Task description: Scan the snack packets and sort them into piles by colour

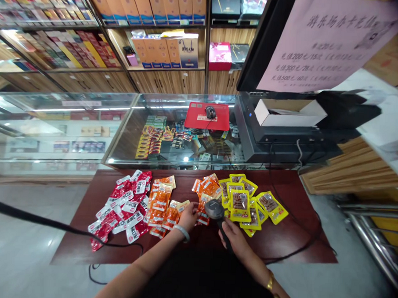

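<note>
My right hand (234, 238) grips the handle of a dark barcode scanner (215, 210), whose head points at the snack packets. My left hand (189, 215), with a pale bracelet on the wrist, pinches an orange snack packet (182, 206) at the edge of the orange pile (161, 206). A second orange heap (207, 189) lies just beyond the scanner. Red packets (125, 205) spread out to the left and yellow packets (246, 203) to the right, all on a dark red table (290, 241).
A glass display counter (127, 119) stands behind the table, with a red mouse pad and mouse (207, 115) on it. A black monitor with a pink notice (319, 40) rises at the right. Black cables (50, 224) cross the table and floor. Shelves of boxed goods (158, 28) fill the back.
</note>
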Available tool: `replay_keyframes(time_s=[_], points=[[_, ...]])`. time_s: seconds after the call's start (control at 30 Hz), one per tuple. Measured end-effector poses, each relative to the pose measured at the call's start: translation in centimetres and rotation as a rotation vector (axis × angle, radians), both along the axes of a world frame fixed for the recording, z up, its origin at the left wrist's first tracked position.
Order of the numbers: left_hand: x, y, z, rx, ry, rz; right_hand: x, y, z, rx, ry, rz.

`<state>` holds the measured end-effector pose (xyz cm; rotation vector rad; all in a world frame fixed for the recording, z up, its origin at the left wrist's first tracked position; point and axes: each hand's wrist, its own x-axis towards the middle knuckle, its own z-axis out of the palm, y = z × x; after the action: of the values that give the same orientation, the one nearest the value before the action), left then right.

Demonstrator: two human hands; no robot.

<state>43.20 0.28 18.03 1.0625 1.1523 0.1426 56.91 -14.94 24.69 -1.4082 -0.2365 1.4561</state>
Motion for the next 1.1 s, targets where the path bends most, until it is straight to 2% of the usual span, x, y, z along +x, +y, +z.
replay_keyframes(time_s=[0.1,0.17,0.27,0.33,0.4,0.47,0.53,0.73,0.9,1.0,1.1], points=[[0.2,0.0,0.5,-0.043,0.003,-0.079,0.1,-0.1,-0.1,-0.013,0.019,-0.019],[0.1,0.3,1.3,0.048,0.026,-0.244,0.1,-0.3,-0.3,-0.022,0.025,-0.031],[-1.0,1.4,2.8,0.433,0.231,-0.544,0.2,-0.4,-0.5,-0.024,0.026,-0.031],[-2.3,2.5,3.8,0.721,0.474,-0.647,0.2,-0.3,-0.5,-0.018,0.024,-0.020],[-3.5,3.5,4.5,0.883,0.726,-0.686,0.1,-0.2,-0.4,-0.008,0.018,0.003],[-4.4,4.2,4.7,0.905,0.898,-0.719,-0.1,0.0,-0.3,-0.003,0.006,0.039],[-4.8,4.6,4.6,0.880,0.955,-0.756,-0.3,0.1,-0.2,-0.010,-0.007,0.069],[-4.8,4.9,3.8,0.861,0.808,-0.865,-0.4,0.0,0.2,-0.037,-0.015,0.070],[-4.4,4.7,3.5,0.731,0.788,-0.784,0.1,-0.6,0.5,-0.047,-0.041,0.054],[-3.3,4.1,3.7,0.795,0.816,-0.748,0.0,-0.9,0.3,-0.064,-0.048,0.037],[-2.0,3.1,3.9,0.841,0.830,-0.774,-0.2,-0.9,0.1,-0.070,-0.049,0.050]])
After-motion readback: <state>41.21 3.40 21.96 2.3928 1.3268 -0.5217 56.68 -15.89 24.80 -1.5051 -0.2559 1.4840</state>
